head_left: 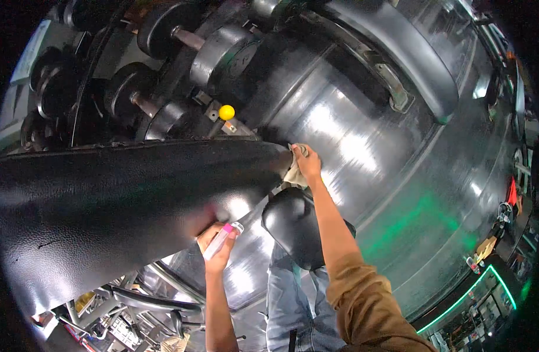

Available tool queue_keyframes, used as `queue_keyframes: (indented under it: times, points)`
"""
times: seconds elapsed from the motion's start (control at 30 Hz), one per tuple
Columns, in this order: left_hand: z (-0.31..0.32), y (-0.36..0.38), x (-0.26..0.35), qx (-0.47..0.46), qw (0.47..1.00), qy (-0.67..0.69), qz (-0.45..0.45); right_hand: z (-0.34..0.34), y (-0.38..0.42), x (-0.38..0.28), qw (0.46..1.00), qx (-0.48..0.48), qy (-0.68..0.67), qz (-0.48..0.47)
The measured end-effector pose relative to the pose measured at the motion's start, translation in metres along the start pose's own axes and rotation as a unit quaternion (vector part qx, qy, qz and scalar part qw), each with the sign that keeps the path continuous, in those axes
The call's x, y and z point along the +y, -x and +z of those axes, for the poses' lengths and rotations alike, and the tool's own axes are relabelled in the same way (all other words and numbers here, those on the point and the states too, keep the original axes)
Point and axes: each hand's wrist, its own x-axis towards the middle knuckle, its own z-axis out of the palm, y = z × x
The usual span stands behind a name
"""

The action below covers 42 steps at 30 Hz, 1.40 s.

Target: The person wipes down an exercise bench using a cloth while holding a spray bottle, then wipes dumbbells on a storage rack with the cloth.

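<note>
A long black padded bench (123,205) with a textured, leather-like cover stretches across the left side. At its narrow right end, my right hand (307,161) grips a pale beige cloth (294,175) against the edge. My left hand (215,249), beside the bench's lower edge, is wrapped around a small clear bottle with a pink part (220,242). The bottle is tilted, with its clear top toward the upper right. Just below the cloth is a smaller black seat pad (293,226), in front of my legs.
Large black dumbbells (222,56) rest on a rack at the upper left, near a yellow ball-shaped knob (226,112). Another padded bench (419,58) stands at the upper right on the shiny dark floor (363,146). Metal gym frames (146,299) fill the lower left.
</note>
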Motion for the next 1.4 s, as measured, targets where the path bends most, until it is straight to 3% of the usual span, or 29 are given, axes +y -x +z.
queue_keyframes:
  times: [0.07,0.2,0.27,0.37,0.53,0.6,0.63,0.77,0.83,0.87,0.93,1.0,1.07,1.1,1.13,1.2,1.4]
  points:
    - [0.000,0.000,-0.001,0.005,1.000,0.003,-0.012,0.008,-0.004,0.014,0.999,0.018,-0.009,0.025]
    - [0.001,-0.002,0.002,0.004,1.000,-0.013,0.012,0.017,0.027,-0.002,0.996,0.060,-0.016,-0.058]
    - [0.002,-0.003,0.000,0.006,1.000,-0.024,0.019,0.021,0.051,-0.005,0.980,0.074,-0.159,-0.096]
    - [0.003,-0.003,-0.004,0.013,0.999,-0.005,0.045,0.032,0.095,-0.013,0.956,0.122,-0.205,-0.167]
    - [0.000,-0.002,0.004,-0.011,0.999,-0.024,0.023,0.068,0.075,0.027,0.947,0.202,-0.209,-0.138]
    - [0.000,-0.003,0.004,-0.003,0.999,-0.038,0.030,0.072,0.052,0.042,0.946,0.218,-0.239,-0.023]
    - [0.000,-0.003,0.003,-0.008,0.999,-0.031,0.024,0.072,0.043,0.045,0.949,0.238,-0.208,-0.025]
    - [0.003,-0.005,0.003,-0.001,0.999,-0.029,0.042,0.057,0.058,0.021,0.953,0.211,-0.215,-0.021]
    - [0.003,-0.006,-0.004,0.003,0.995,-0.053,0.084,0.046,0.105,-0.021,0.951,0.133,-0.269,-0.073]
    - [0.002,-0.005,-0.003,0.006,0.996,-0.050,0.078,0.052,0.121,-0.019,0.954,0.130,-0.262,-0.071]
    - [0.003,-0.008,0.003,-0.012,0.997,-0.037,0.062,0.063,0.143,-0.016,0.953,0.149,-0.198,-0.176]
    - [0.006,-0.006,0.004,-0.002,0.999,0.000,0.033,0.079,0.133,0.014,0.951,0.142,-0.192,-0.196]
    - [0.004,-0.009,0.018,-0.028,0.998,-0.022,0.052,0.085,0.108,0.036,0.958,0.186,-0.189,-0.111]
    - [0.003,-0.010,0.021,-0.041,0.998,-0.003,0.049,0.087,0.092,0.045,0.959,0.188,-0.211,0.011]
    - [0.001,-0.008,0.022,-0.036,0.998,0.002,0.047,0.087,0.080,0.052,0.961,0.185,-0.205,0.007]
    - [-0.002,-0.003,0.019,-0.039,0.998,0.031,0.034,0.087,0.066,0.062,0.936,0.155,-0.316,0.004]
    - [-0.011,0.033,-0.030,0.050,0.996,0.076,-0.013,0.094,0.164,0.009,0.953,0.132,-0.220,-0.160]
